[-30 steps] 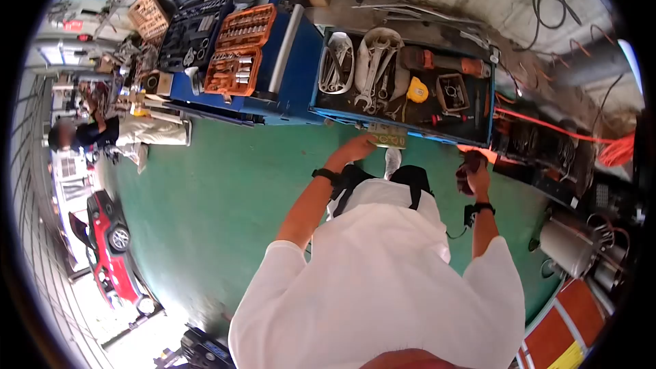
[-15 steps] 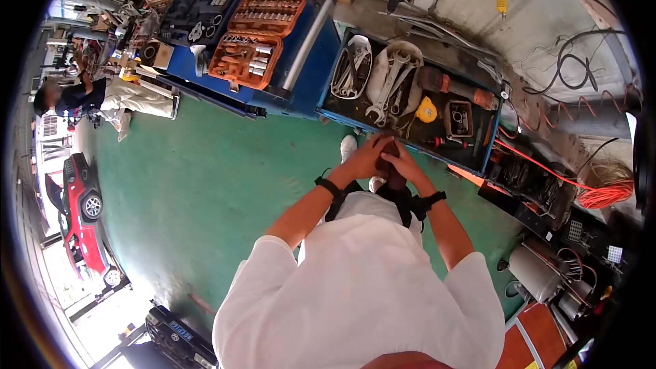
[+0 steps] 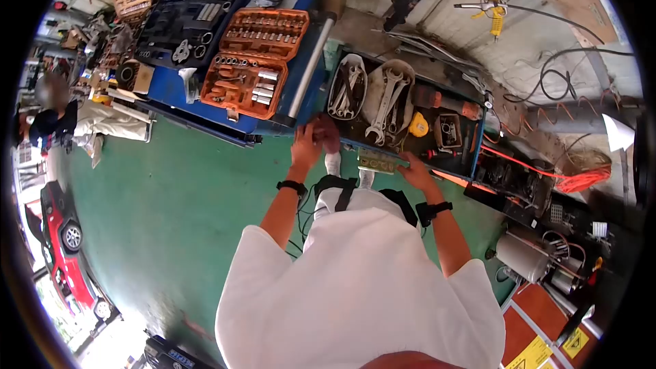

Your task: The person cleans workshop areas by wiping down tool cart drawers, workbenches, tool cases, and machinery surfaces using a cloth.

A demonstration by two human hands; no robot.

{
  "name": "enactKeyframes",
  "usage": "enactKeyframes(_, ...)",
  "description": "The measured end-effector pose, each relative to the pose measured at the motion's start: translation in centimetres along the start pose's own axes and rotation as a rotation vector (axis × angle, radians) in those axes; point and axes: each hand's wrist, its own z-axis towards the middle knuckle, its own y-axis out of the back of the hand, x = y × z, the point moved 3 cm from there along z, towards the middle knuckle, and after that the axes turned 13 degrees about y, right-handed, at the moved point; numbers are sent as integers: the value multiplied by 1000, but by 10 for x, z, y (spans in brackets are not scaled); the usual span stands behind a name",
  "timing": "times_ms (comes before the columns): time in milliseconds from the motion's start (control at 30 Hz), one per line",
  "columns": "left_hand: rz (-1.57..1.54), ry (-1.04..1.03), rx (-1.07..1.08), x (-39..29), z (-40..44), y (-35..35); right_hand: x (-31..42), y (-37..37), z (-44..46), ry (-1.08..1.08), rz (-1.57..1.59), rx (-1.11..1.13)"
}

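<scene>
Left grip grasps a maroon bundle, which juts out to its right.

Left hand: grips red cloth
Right hand: by greenish panel, contact unclear
Blue tray: wrenches, tape measure

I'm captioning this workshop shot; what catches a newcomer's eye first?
Probably the open orange plastic socket case on the blue metal cabinet, upper left. To its right, silver metal wrenches crowd a blue-rimmed tray. Below them, the left hand holds a dark red, cloth-like bundle.
</scene>
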Motion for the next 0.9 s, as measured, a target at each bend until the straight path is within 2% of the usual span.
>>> enactKeyframes(33,-36,26,-61,6,7,-4,3,-1,-6,29,-67,-92)
enactKeyframes(67,-41,29,-47,10,15,-11,3,-4,-7,14,-71,-91)
enactKeyframes(133,-29,2,-196,20,28,-22,-7,-10,-3,53,-120,-224)
enactKeyframes(233,-179,-80,-152,18,46,-28,-7,-15,-3,103,-172,-268)
enactKeyframes(267,-127,-49,-120,26,51,-36,-6,-15,-1,92,-172,-285)
enactKeyframes(300,-127,-64,-104,25,54,-39,-5,-17,-1,120,-180,-250)
enactKeyframes(367,-131,113,-57,24,68,-48,-3,-18,5,143,-193,-235)
enactKeyframes(400,-135,102,-48,44,79,-65,-9,-23,8,114,-186,-149)
enactKeyframes(433,17,-13,-62,80,91,-93,-14,-29,9,82,-176,-59)
enactKeyframes(500,164,-127,-68,74,94,-99,-16,-34,9,59,-206,-63)
enactKeyframes(567,-72,284,76,17,85,-51,-15,-45,7,38,-227,-55)
enactKeyframes(633,-54,311,67,20,87,-53,-12,-52,3,11,-447,-15)
enactKeyframes(667,-92,349,71,22,88,-53,-10,-55,3,14,-442,-7)
enactKeyframes(733,-118,394,64,28,91,-53,-14,-70,2,-65,-544,142)
enactKeyframes(833,-39,401,88,48,88,-51,-22,-83,3,-86,-460,200)
enactKeyframes(900,-27,308,147,61,76,-47,-27,-88,5,-75,-452,210)
